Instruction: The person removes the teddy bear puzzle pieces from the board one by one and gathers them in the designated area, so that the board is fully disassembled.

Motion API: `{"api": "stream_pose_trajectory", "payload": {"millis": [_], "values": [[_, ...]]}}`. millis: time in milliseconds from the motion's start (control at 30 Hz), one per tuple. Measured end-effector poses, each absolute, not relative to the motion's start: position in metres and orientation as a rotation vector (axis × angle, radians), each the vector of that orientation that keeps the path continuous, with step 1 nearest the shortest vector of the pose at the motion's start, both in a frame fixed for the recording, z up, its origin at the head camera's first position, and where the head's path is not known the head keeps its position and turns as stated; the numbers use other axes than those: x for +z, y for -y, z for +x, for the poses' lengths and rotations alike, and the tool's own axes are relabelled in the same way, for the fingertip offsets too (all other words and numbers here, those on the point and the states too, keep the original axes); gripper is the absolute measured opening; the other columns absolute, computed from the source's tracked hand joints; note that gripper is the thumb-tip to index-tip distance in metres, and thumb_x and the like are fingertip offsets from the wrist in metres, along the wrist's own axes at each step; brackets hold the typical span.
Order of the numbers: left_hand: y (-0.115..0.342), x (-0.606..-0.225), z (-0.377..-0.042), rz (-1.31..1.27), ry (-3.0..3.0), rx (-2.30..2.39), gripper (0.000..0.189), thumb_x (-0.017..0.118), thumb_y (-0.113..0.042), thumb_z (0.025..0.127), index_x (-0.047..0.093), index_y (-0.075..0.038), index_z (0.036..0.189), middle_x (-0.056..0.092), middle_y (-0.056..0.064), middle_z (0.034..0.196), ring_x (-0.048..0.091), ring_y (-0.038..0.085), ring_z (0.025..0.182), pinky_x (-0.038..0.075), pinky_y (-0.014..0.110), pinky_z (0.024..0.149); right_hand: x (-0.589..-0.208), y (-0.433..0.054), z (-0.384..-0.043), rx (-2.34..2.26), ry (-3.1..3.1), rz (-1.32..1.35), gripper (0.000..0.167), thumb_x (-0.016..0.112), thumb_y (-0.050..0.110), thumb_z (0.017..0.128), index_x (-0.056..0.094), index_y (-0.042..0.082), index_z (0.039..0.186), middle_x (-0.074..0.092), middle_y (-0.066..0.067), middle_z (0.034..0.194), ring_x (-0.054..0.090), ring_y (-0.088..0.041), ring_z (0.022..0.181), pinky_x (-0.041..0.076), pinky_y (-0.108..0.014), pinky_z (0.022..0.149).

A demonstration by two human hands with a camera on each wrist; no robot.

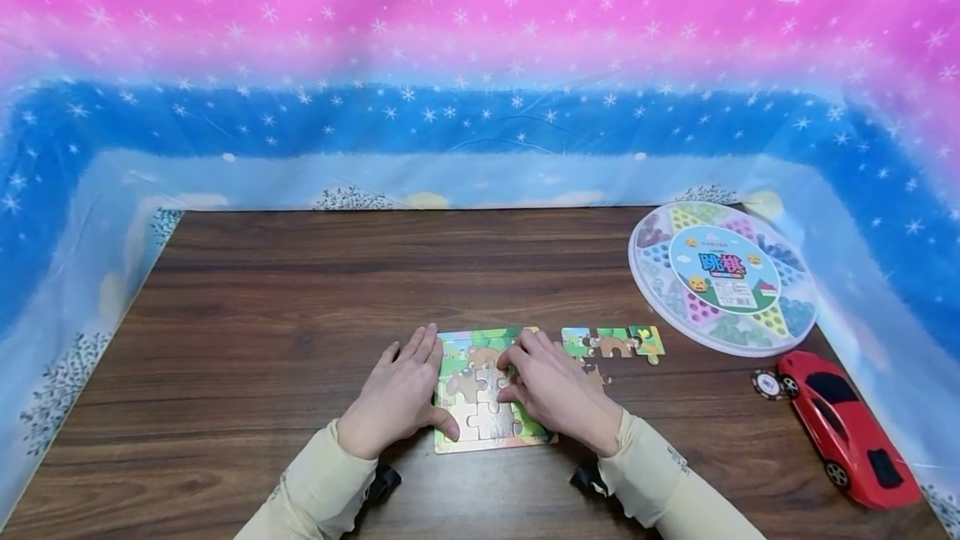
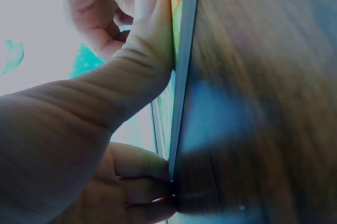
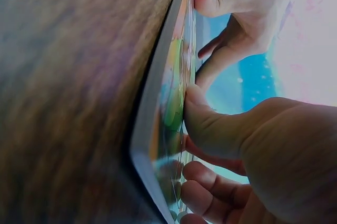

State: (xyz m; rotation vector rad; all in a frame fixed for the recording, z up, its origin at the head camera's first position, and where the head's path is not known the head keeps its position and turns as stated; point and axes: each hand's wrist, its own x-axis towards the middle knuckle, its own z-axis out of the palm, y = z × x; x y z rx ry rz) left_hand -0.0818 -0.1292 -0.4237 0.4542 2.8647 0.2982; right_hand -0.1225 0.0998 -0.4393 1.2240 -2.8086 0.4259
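Observation:
A jigsaw puzzle (image 1: 459,445) with a cartoon animal picture lies in its flat tray on the table. My left hand (image 1: 397,398) rests at its left side, fingers straight along the edge. The left thumb (image 2: 150,29) presses on the front left corner. Over the right half, my right hand (image 1: 558,390) has bent fingers, with thumb (image 3: 202,113) and fingertips on a puzzle piece in the tray; the hand hides part of it. Right of the tray lie loose puzzle pieces (image 1: 615,343), several joined in a row, another partly behind the right hand.
A round Chinese checkers set (image 1: 723,277) under a clear lid lies at the back right. In front of it are a red toy car (image 1: 847,432) and a round black-and-white chip (image 1: 767,384). A pink and blue cloth (image 1: 480,123) surrounds the brown wooden table (image 1: 300,290).

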Motion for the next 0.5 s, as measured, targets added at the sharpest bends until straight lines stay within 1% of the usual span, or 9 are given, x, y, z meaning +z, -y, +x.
{"api": "stream_pose_trajectory", "payload": {"millis": [267,500], "values": [[0.1290,-0.4232,-0.0819,0.452,-2.866,0.303,0.121,0.078,-0.064,0.057,0.037,0.010,0.144,0.027,0.025,0.154,0.027,0.035,0.142,0.030,0.057,0.108,-0.4414,-0.0994,-0.1236,0.464,2.793,1.240,0.027,0.075,0.035,0.084,0.070,0.014,0.099,0.044,0.004,0.087,0.037,-0.013,0.073,0.035,-0.024,0.060],[0.1291,-0.4220,-0.0824,0.454,-2.865,0.309,0.122,0.078,-0.064,0.056,0.038,0.011,0.143,0.027,0.025,0.154,0.027,0.036,0.142,0.029,0.056,0.109,-0.4421,-0.0975,-0.1232,0.577,2.836,1.235,0.024,0.075,0.029,0.085,0.066,0.011,0.100,0.050,0.001,0.090,0.046,-0.007,0.066,0.043,-0.022,0.057]]}}
